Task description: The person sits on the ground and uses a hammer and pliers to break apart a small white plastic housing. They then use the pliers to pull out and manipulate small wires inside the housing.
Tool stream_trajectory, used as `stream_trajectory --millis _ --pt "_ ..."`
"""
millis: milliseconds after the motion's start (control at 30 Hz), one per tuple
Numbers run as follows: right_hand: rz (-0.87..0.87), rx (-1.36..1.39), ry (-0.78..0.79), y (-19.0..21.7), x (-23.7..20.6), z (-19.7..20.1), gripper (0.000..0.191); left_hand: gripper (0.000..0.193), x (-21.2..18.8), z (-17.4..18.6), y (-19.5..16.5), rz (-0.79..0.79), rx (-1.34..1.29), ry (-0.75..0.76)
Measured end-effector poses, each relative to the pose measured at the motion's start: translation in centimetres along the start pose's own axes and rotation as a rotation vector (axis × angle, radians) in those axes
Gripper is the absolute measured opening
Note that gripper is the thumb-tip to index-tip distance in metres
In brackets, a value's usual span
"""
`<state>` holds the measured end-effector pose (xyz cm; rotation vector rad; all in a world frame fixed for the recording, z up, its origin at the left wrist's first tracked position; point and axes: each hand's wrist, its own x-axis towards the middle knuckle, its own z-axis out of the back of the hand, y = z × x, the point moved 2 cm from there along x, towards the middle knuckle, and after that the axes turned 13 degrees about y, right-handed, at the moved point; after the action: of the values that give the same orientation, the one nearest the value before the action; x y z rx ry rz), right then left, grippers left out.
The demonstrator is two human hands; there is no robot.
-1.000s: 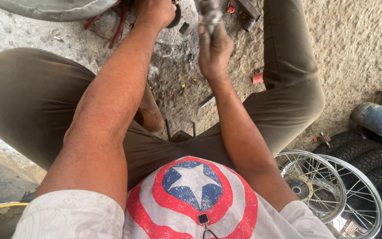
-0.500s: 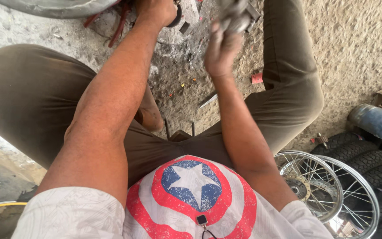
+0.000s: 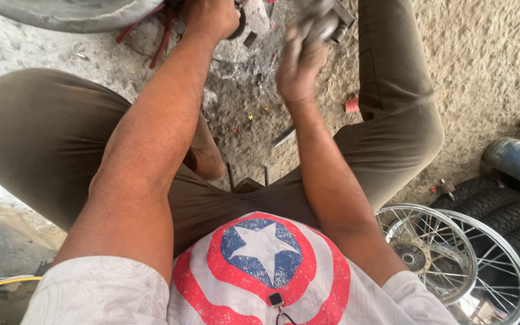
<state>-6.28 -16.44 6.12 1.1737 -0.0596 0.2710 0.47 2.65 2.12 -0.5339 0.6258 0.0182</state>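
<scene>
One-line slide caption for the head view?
Seated person's right hand lifts a grey metal part; left hand rests by a tyre.

The floor (image 3: 489, 72) is rough, pale concrete, darkened with grime and scattered small debris in the middle. Daylight falls on it evenly. At lower right two spoked wheel rims (image 3: 452, 265) lie overlapping beside a stack of black tyres (image 3: 507, 210). A blue cylinder (image 3: 519, 159) lies on its side near the right edge.
</scene>
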Motion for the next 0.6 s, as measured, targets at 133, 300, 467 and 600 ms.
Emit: stream_trajectory --millis 133,300,467,600 --pt "-0.448 -0.249 0.213 -1.1 -1.7 -2.9 0.031 0.027 -0.3 0.3 -0.2 0.068 -0.062 0.089" --pt "-0.665 -0.119 0.215 -2.2 -1.7 -2.5 0.03 0.019 -0.9 1.2 -0.6 0.015 -0.069 -0.033" --pt "-0.484 -0.068 0.069 -1.1 -0.5 -0.8 0.027 0.012 -0.4 0.2 -0.1 -0.027 -0.035 -0.054" --pt "-0.248 -0.056 0.093 -0.1 -0.7 0.0 0.033 0.015 0.2 -0.7 0.2 -0.04 0.024 -0.069"
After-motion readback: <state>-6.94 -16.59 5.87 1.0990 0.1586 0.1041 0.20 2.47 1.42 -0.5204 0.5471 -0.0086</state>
